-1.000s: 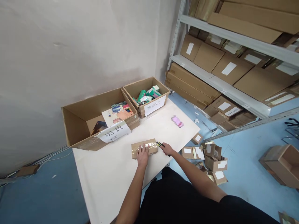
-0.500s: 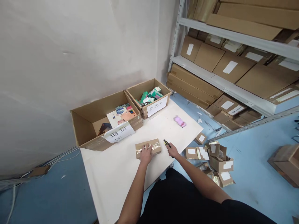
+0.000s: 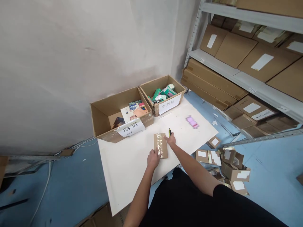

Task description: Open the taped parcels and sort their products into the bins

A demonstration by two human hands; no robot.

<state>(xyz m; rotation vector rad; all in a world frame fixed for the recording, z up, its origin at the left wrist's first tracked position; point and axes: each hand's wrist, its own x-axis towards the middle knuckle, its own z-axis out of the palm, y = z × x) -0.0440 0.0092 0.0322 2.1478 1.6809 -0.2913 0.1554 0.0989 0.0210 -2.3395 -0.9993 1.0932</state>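
A small cardboard box (image 3: 162, 142) with shiny clear tape along its top lies on the white table, its long side pointing away from me. My left hand (image 3: 153, 158) grips the near left corner, fingers bent over the edge. At the far right corner is my right hand (image 3: 170, 139), closed around a black and yellow utility knife (image 3: 169, 131) that points up and away from the box. The fingers of that hand also touch the box's edge. Whether the blade is out I cannot tell.
Behind stand two open cartons with handwritten signs: a larger one (image 3: 104, 108) holding flat printed packages, and a smaller one (image 3: 151, 108) with green and white boxes. A blurred pink item (image 3: 192, 122) lies on the table (image 3: 125, 170). Opened boxes (image 3: 236, 170) litter the floor beside shelving (image 3: 239, 74).
The box has turned from lying crosswise to lengthwise. My left hand has shifted from its top to the near left corner, and my right hand with the knife has come against it.
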